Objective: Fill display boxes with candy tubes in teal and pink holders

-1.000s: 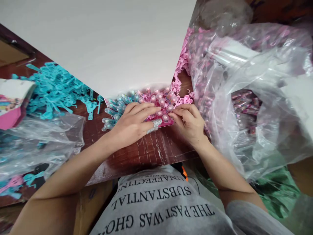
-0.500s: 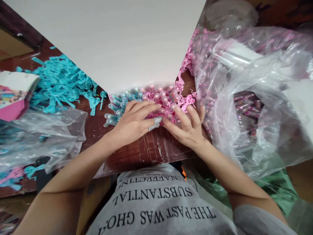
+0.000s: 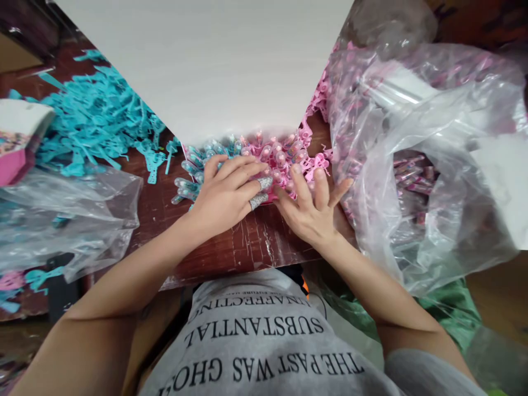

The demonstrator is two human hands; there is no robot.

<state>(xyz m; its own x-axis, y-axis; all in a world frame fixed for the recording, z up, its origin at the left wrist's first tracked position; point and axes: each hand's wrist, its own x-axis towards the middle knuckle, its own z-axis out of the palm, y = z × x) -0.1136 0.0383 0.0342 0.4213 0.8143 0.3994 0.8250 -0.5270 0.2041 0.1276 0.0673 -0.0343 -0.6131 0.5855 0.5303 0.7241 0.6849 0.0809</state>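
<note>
Pink clear-topped pieces (image 3: 279, 159) sit crowded beside blue ones (image 3: 190, 167) at the white panel's (image 3: 231, 66) near edge — the left hand (image 3: 227, 192) lies across both, apparently to steady them, grip undeterminable, while the right hand (image 3: 310, 210), fingers spread and seemingly released, sits at the pink side

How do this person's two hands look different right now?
The left hand wears silvery wraps on two digits; the right hand shows none. The left hand's fingers lie fairly close together, while the right hand's are spread apart. Both are at the cluster of tubes.
</note>
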